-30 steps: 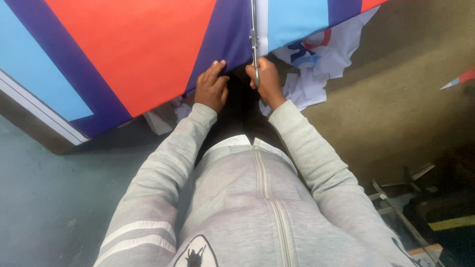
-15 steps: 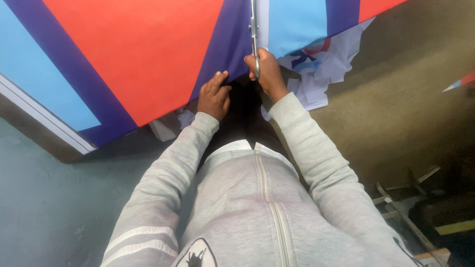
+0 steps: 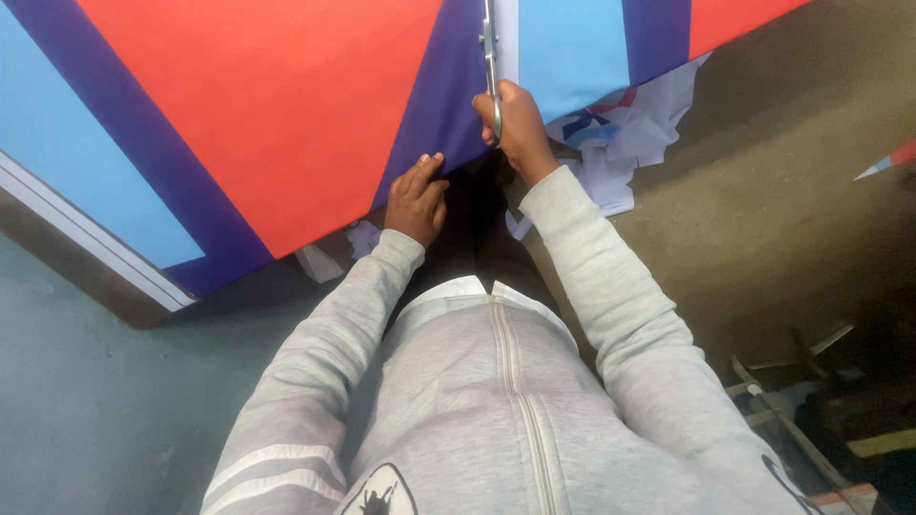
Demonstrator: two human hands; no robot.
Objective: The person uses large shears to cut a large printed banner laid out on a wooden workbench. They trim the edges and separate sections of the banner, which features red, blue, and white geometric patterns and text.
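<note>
Scissors (image 3: 490, 67) are gripped in the closed right hand (image 3: 515, 129), blades running up the sheet's (image 3: 286, 114) cut line. Left hand (image 3: 417, 198) is laid flat on the sheet's near edge, open, keeping it taut on the bench (image 3: 86, 243).

Both arms in grey sleeves stretched forward from the chest, elbows bent a bit. Left hand (image 3: 417, 199) lower and nearer the body, palm down, fingers (image 3: 426, 168) pointing ahead and lying flat. Right hand (image 3: 516, 127) further out, curled tight into a fist, knuckles up, wrist roughly straight.
</note>
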